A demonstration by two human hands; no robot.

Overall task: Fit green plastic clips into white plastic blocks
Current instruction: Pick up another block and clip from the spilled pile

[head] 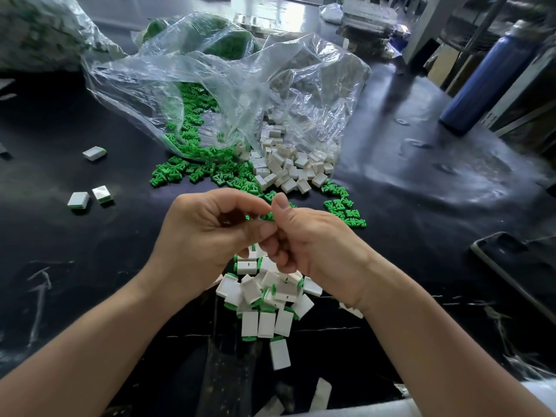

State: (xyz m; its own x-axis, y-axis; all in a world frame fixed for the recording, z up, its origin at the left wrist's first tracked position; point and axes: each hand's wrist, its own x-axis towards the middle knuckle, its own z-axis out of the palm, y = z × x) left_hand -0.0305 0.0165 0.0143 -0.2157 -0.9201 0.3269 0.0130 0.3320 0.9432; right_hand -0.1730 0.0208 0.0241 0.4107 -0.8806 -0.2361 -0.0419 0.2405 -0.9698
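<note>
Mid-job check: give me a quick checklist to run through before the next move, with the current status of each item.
1. Left hand grips what looks like a white block: ok.
2. Right hand pinches a green clip: ok.
3. Clip fully seated in the block: cannot tell, fingers hide it.
4. Loose green clips lie just beyond the hands: ok.
5. Loose white blocks lie beside them: ok.
6. Finished pile sits below the hands: ok.
</note>
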